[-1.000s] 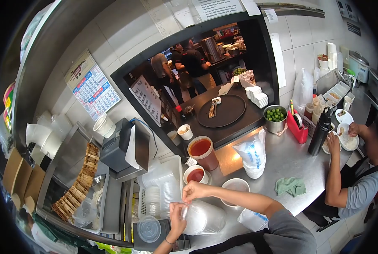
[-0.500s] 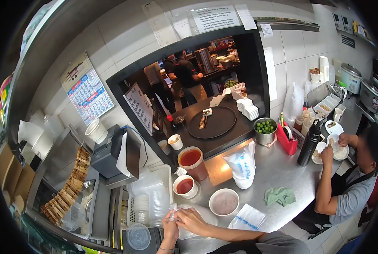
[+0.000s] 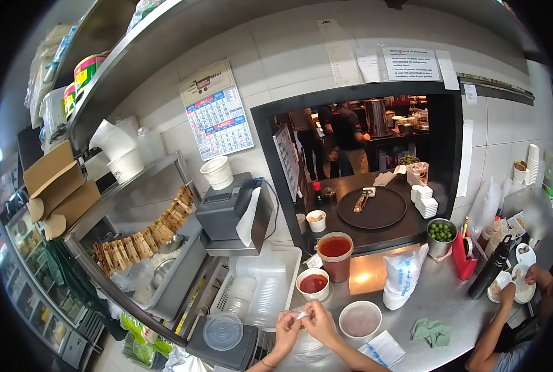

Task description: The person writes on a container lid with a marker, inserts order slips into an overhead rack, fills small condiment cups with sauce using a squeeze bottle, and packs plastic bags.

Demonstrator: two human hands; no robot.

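Observation:
Low in the middle of the head view, my left hand (image 3: pixel 286 330) and my right hand (image 3: pixel 319 323) meet with fingers pinched. Between them is a small whitish twist of a clear plastic bag (image 3: pixel 302 315). More clear plastic (image 3: pixel 309 348) shows below my hands on the steel counter, partly hidden by my arms. A white bowl of red liquid (image 3: pixel 314 283) stands just beyond my hands, beside a taller tub of red sauce (image 3: pixel 335 248). Right of my right hand is a white tub (image 3: pixel 360 319) with a translucent, brownish-pink top.
On the left are a basket (image 3: pixel 295 260) of clear plastic containers, a round lid (image 3: pixel 223 332) and a printer (image 3: pixel 230 214). A wrapped white stack (image 3: pixel 403 279), a green cloth (image 3: pixel 431 333) and a black bottle (image 3: pixel 490 270) stand or lie rightward. A co-worker's arms (image 3: pixel 503 325) reach over bowls.
My view has swung left, so the scene sits further right. Both hands remain pinched together on the plastic, now closer to level with each other. The co-worker is partly out of frame.

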